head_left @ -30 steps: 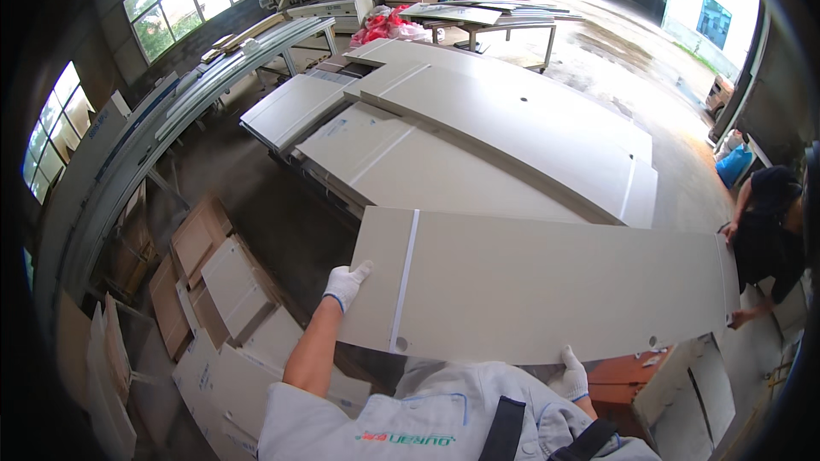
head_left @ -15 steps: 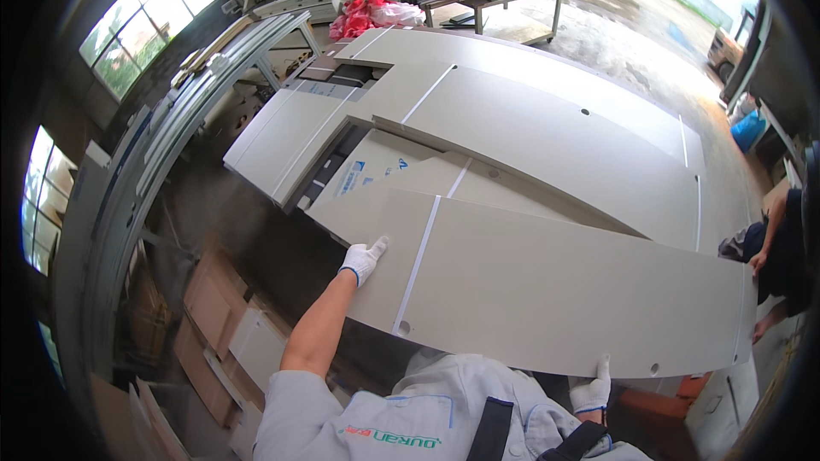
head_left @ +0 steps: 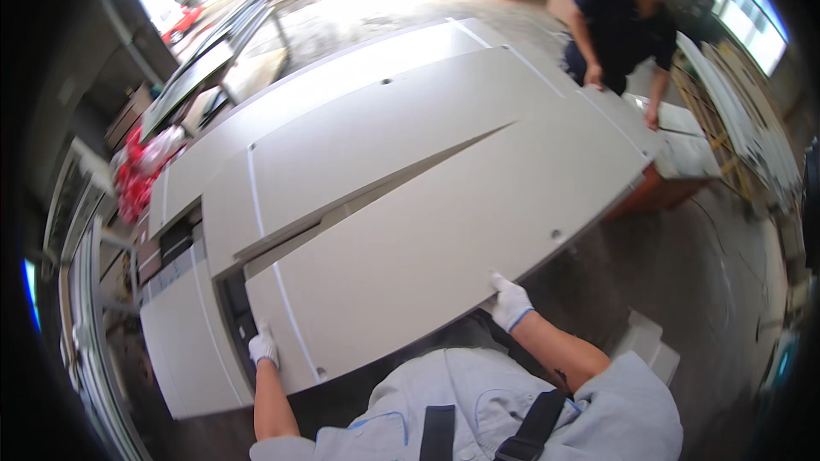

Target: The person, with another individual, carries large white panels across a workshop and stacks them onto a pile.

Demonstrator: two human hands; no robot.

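Observation:
A long light-grey panel with a white strip across each end and round holes along its near edge lies partly over other panels. My left hand, in a white knit glove, grips its left end, thumb on top. My right hand, gloved alike, holds the near long edge, thumb on top and fingers hidden beneath. At the far right end a co-worker in dark clothes has both hands on the same panel. Under and behind it lies another grey panel, with a dark narrow gap between the two.
A smaller grey panel lies at the left. Red and white plastic wrapping sits at the far left, near a rack of sheets. Boards lean at the right, beyond an orange-brown box. A pale object stands close by my right arm.
My view has turned to the right, bringing the co-worker into fuller sight. The held panel now sits closer alongside the panel behind it. Both my hands keep their hold.

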